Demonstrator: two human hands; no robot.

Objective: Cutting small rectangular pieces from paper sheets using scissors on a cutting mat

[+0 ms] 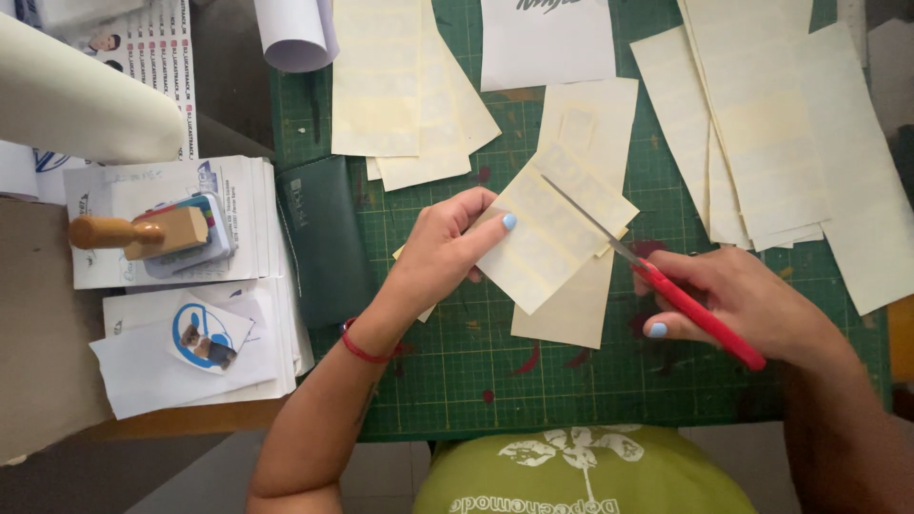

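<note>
1. My left hand [440,249] pinches a matte cream paper sheet [552,228], tilted over the gridded green cutting mat [447,352].
2. My right hand [752,303] grips red-handled scissors [666,286], their thin steel blade lying across that sheet.
3. Flat cream stacks [762,124] lie on the mat's far right.

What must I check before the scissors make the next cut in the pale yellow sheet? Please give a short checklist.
1. Left hand grips the pale yellow sheet: ok.
2. Right hand holds the red scissors: ok.
3. Blades meet the sheet's edge: ok.
4. Left thumb away from the blades: ok.
5. Green cutting mat lies under the work: ok.
6. Cut follows a printed line: cannot tell.
</note>
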